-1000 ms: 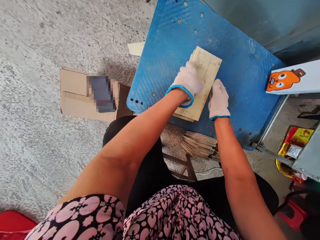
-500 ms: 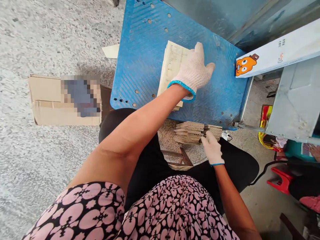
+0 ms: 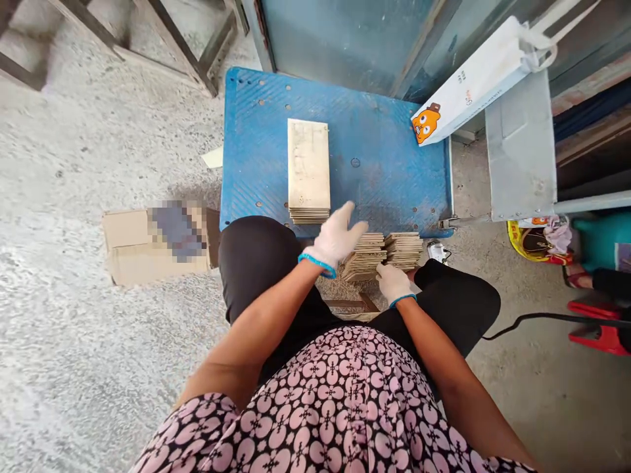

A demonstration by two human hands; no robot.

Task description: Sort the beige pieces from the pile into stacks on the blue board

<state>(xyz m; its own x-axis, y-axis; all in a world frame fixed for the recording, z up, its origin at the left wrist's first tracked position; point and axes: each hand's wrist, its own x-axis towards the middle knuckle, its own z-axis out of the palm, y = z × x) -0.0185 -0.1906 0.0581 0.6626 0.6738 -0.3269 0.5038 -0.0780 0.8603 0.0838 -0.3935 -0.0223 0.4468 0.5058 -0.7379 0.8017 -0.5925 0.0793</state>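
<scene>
My left hand [image 3: 340, 234], in a white knitted glove with a blue cuff, hangs over the blue table's front edge. Its thumb and fingers are spread, and nothing shows in it. My right hand [image 3: 395, 284], gloved alike, is lower down at the near side of stacked thin wooden boards [image 3: 363, 256]. Its fingers look loosely extended toward their edges; whether they touch is unclear. Beside those boards stands a second stack [image 3: 403, 249]. On the blue tabletop [image 3: 384, 190] lies a neat pile of pale rectangular boards [image 3: 308, 164], just beyond my left hand.
A white bag with an orange cartoon figure [image 3: 463, 89] leans over the table's right corner. Metal panels [image 3: 345, 39] rise behind. At the left, a cardboard box [image 3: 133, 253] is on the floor. A red stool [image 3: 599, 325] and a black cable [image 3: 537, 318] are at the right.
My left hand has drawn back from above the pile on the table toward the front edge, uncovering the pile. My right hand remains by the lower stacks. The view has shifted, showing more floor and background.
</scene>
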